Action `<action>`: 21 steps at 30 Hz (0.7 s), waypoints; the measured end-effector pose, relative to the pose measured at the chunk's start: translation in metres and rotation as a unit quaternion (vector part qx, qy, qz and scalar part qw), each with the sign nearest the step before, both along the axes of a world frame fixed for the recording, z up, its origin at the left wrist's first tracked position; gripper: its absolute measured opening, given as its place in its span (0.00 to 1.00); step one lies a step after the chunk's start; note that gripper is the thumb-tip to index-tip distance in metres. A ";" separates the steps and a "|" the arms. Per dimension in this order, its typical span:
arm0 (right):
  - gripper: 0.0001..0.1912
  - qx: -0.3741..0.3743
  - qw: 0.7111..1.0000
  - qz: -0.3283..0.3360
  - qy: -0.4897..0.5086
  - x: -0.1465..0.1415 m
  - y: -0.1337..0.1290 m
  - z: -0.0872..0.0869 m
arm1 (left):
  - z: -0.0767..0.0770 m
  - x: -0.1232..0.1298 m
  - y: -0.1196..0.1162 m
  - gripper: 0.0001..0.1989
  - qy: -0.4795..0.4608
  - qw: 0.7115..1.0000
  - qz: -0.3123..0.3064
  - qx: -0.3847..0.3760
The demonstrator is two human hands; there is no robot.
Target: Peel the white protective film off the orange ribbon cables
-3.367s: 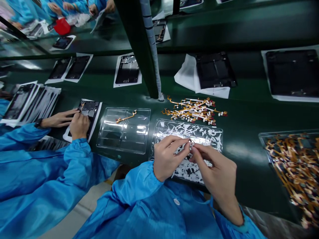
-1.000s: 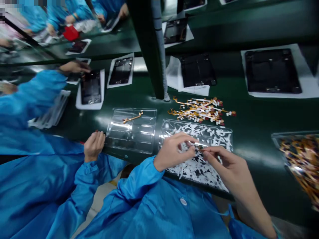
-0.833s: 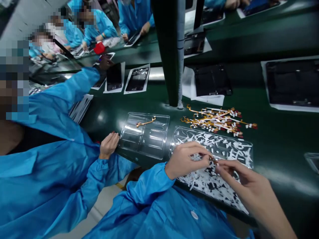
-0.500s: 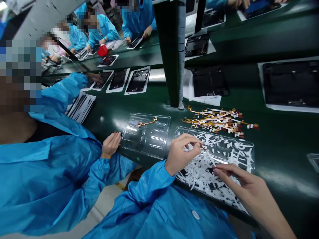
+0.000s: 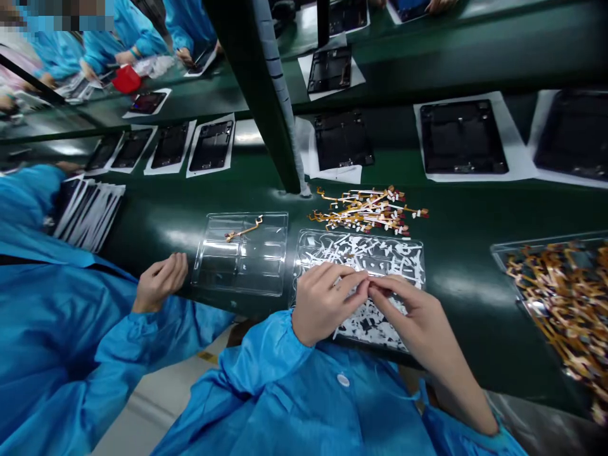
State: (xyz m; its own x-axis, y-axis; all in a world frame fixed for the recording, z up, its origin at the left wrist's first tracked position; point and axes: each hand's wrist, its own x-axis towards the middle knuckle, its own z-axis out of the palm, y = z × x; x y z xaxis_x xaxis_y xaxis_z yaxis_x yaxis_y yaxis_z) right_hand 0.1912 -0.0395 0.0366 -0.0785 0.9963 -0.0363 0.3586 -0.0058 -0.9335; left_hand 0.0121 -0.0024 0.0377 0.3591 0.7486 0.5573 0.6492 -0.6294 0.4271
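My left hand (image 5: 327, 301) and my right hand (image 5: 411, 310) meet at the fingertips, both pinched closed. Whatever is between the fingers is too small and too covered to make out. Beneath them lies a clear plastic tray (image 5: 424, 263) strewn with white paper-like strips (image 5: 368, 326). Just behind that tray, a loose pile of orange flex cables (image 5: 370, 210) with white pieces on them rests on the green bench. To the left, another clear tray (image 5: 260, 269) carries a single flex cable (image 5: 244, 230).
On the right, a clear tray (image 5: 498, 251) is heaped with flex cables (image 5: 570, 310). Dark tablet-like panels (image 5: 463, 136) on white sheets line the back. A green post (image 5: 256, 95) rises behind the pile. At left, a co-worker's hand (image 5: 161, 282) is near the stacked panels (image 5: 92, 215).
My right hand has come up to my left, and their fingertips now touch; a white strip was at my right fingertips before. The view has turned right, bringing the heaped cable tray into sight.
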 end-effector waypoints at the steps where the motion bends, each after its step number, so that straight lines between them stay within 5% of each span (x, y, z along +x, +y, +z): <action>1: 0.13 0.002 1.000 0.001 -0.001 0.001 -0.001 -0.001 | -0.001 0.001 0.000 0.04 -0.001 1.000 0.006 -0.001; 13: 0.09 0.017 0.999 -0.014 -0.030 -0.003 0.000 0.001 | -0.009 0.005 -0.001 0.04 0.001 0.999 0.027 -0.025; 21: 0.12 -0.012 0.995 -0.037 -0.086 0.058 -0.010 0.038 | -0.032 -0.015 0.013 0.06 0.100 0.988 0.051 -0.105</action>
